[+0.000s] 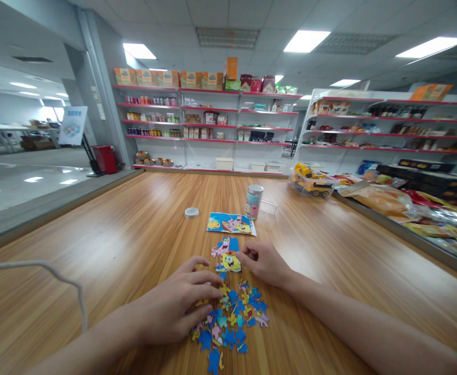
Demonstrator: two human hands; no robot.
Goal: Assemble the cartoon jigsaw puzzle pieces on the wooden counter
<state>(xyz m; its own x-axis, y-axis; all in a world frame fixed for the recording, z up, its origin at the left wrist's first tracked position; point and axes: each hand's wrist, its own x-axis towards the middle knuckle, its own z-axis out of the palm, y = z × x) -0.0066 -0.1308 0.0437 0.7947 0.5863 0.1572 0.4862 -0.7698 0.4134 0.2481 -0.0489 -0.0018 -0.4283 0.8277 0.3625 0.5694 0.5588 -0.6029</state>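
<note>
Mid-assembly on the wood table (115, 224): my left hand (181, 307) lies flat, fingers spread over the loose pieces pile (232, 320), gripping nothing. Right hand (263, 263) pinches the edge of the joined section (227, 255) at 12 o'clock of the pile. Ref picture (230, 223), tin (254, 202), lid (191, 212) beyond. Next move prob needs a matching edge piece. Can't tell if left fingertips hide a piece.

Left hand (181, 302) flat, right hand (265, 263) pinching.

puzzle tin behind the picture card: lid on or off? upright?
Lid off, upright. The tin stands on its base on the wooden floor; a round lid lies flat to its left, apart from it.
</note>
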